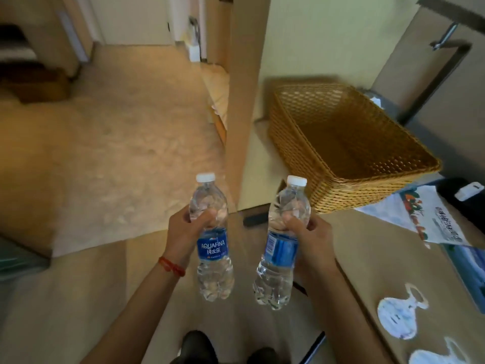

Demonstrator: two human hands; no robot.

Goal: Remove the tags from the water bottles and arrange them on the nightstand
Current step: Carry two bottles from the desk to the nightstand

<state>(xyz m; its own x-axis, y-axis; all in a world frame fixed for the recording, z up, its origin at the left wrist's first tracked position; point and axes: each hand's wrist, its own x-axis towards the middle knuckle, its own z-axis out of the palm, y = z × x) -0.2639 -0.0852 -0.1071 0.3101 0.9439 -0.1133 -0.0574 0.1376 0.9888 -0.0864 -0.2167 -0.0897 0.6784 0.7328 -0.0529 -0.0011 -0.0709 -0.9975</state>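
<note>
Two clear plastic water bottles with white caps and blue labels, upright, side by side at 6 o'clock: left one (213, 240) gripped by left hand (183, 232), right one (282, 245) gripped by right hand (311, 240). Two white paper tags (400, 315) on tan table (354, 258) at 4 o'clock. Woven yellow basket (349, 143) at 2 o'clock.

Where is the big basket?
The woven basket sits on the tabletop on the right of the head view, beyond the bottle in the right hand.

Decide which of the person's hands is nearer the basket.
Right. The right hand grips a bottle just below the basket; the left hand is farther left.
</note>
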